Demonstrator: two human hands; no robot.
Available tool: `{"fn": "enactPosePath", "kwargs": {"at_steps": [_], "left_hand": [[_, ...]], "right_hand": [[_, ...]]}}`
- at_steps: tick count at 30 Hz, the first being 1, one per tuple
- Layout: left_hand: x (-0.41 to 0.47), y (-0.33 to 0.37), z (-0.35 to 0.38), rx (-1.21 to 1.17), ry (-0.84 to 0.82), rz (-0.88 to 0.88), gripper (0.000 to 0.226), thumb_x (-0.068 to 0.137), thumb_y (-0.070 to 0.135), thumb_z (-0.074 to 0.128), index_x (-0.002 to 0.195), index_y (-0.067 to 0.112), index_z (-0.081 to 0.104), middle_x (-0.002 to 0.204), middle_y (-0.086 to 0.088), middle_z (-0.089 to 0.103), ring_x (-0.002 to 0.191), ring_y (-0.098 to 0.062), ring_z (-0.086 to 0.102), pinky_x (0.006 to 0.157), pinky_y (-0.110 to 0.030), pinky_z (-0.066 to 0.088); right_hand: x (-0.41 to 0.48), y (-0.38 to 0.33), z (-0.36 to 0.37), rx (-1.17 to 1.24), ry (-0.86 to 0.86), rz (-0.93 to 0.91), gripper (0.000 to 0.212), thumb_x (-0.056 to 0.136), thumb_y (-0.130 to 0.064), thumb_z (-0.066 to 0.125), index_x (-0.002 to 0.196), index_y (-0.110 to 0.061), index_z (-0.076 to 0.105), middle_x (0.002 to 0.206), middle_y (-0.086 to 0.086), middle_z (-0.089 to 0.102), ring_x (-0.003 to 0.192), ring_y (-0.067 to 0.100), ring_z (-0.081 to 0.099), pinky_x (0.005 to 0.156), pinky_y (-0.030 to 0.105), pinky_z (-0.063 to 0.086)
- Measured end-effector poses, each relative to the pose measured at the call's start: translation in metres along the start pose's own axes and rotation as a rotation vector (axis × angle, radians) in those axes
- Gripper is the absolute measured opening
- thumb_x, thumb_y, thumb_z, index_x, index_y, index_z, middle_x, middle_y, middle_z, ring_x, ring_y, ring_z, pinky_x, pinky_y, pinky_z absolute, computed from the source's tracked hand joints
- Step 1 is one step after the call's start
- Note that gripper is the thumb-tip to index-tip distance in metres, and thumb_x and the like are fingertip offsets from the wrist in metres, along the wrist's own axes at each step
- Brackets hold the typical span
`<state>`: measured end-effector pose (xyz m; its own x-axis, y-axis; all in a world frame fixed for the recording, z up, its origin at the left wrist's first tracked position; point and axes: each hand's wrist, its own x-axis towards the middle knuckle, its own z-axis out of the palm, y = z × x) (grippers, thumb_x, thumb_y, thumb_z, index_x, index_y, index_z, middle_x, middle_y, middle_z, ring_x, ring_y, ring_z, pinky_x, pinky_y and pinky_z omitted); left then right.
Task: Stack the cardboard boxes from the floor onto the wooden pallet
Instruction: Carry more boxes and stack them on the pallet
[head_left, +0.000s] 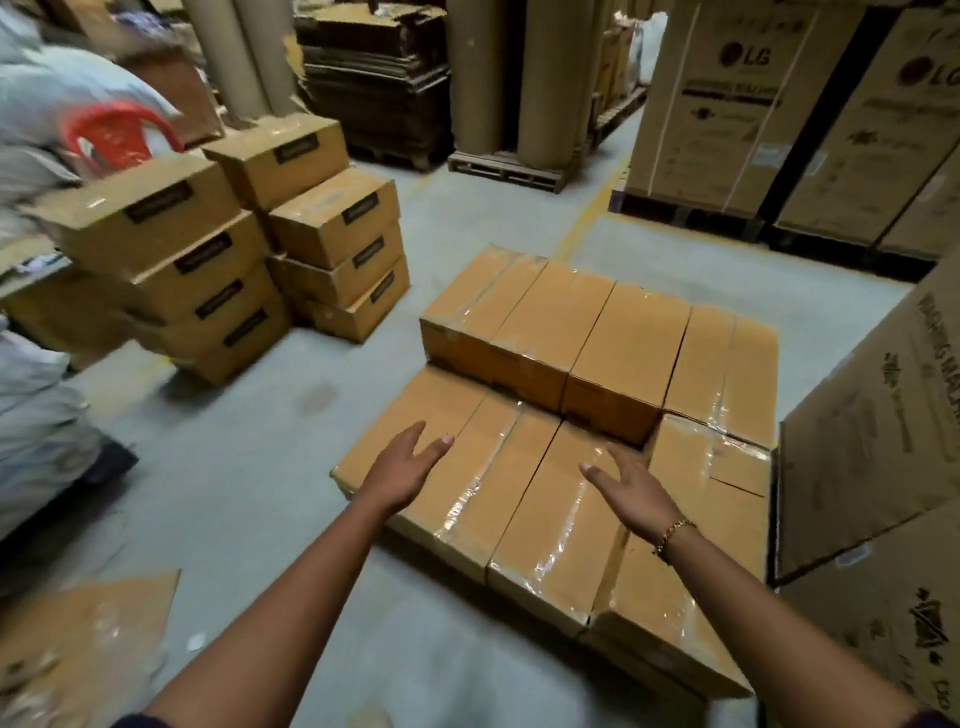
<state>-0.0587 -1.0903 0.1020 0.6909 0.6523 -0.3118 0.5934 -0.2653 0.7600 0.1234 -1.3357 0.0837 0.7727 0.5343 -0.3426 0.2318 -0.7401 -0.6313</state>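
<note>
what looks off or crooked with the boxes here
The stack on the floor at left is askew: its boxes are twisted and overhang one another. The near-right box on the pallet load sits slightly skewed, its corner dented.

Both forearms bare to approx. the elbow. Gold chain bracelet (673, 535) on wrist of right hand (631, 491). Left hand (402, 467): no jewellery visible. Dark sleeve edges at bottom corners, blurred.
</note>
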Motion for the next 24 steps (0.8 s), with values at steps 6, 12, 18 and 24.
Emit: {"fn": "enactPosePath", "kwargs": {"at_steps": [6,12,18,24], "left_hand": [[0.037,-0.05,-0.119,-0.015,0.111,-0.019,0.075,0.097,0.061,0.052,0.158,0.021,0.034,0.164,-0.004,0.032,0.15,-0.024,0.031,0.12,-0.042,0.026],[0.078,-0.092,-0.236,-0.002,0.183,-0.026,0.073,0.098,0.06,0.049,0.158,0.023,0.032,0.164,-0.003,0.031,0.151,-0.025,0.028,0.119,-0.042,0.025],[0.132,-0.123,-0.325,-0.032,0.234,-0.057,0.074,0.097,0.063,0.049,0.158,0.026,0.032,0.165,0.0,0.028,0.151,-0.022,0.026,0.12,-0.041,0.024],[0.214,-0.156,-0.396,-0.054,0.257,-0.111,0.079,0.093,0.07,0.048,0.158,0.029,0.032,0.165,0.0,0.029,0.151,-0.024,0.028,0.122,-0.046,0.026]], "right_hand": [[0.057,-0.127,0.068,-0.097,-0.061,-0.135,0.079,0.095,-0.068,0.041,0.158,-0.026,0.021,0.165,-0.003,0.021,0.151,0.022,0.023,0.119,0.049,0.026],[0.105,-0.252,0.138,-0.069,-0.121,-0.226,0.076,0.097,-0.062,0.043,0.159,-0.023,0.021,0.165,0.0,0.021,0.151,0.023,0.022,0.118,0.043,0.025],[0.161,-0.347,0.192,-0.029,-0.182,-0.281,0.08,0.094,-0.066,0.046,0.158,-0.023,0.025,0.164,-0.001,0.026,0.15,0.022,0.027,0.119,0.046,0.028],[0.249,-0.428,0.237,-0.028,-0.224,-0.331,0.083,0.094,-0.068,0.044,0.158,-0.02,0.024,0.165,0.0,0.023,0.15,0.022,0.025,0.12,0.043,0.026]]}}
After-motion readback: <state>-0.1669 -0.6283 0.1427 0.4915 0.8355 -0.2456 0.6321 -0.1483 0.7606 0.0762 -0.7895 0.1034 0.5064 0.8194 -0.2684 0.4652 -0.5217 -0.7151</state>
